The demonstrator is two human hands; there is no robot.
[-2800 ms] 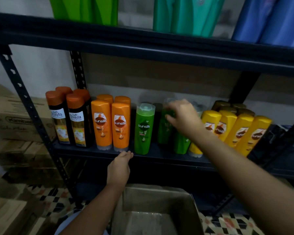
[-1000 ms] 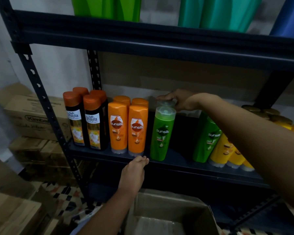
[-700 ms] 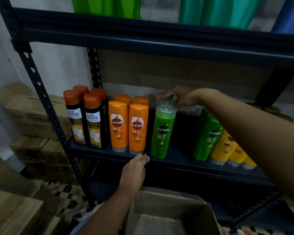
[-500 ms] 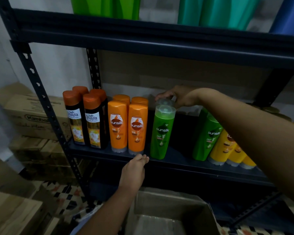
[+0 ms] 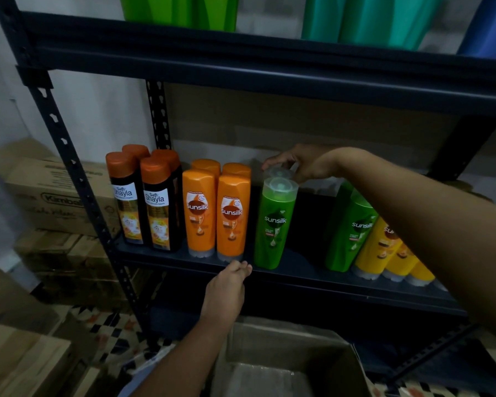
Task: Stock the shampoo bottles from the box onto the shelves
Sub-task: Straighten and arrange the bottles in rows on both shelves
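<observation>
- Head view: our right hand [image 5: 304,163] reaches to the back of the middle shelf [image 5: 284,277], fingers curled on the cap of a rear green bottle [image 5: 279,172], which has stayed there over the last second.
- It stands directly behind the front green bottle [image 5: 274,224], so we judge the green row is being doubled.
- Our left hand [image 5: 226,290] still rests with straight fingers on the shelf edge, holding nothing.
- Below, the box [image 5: 284,365] looks almost empty, so stocking seems nearly done.
</observation>
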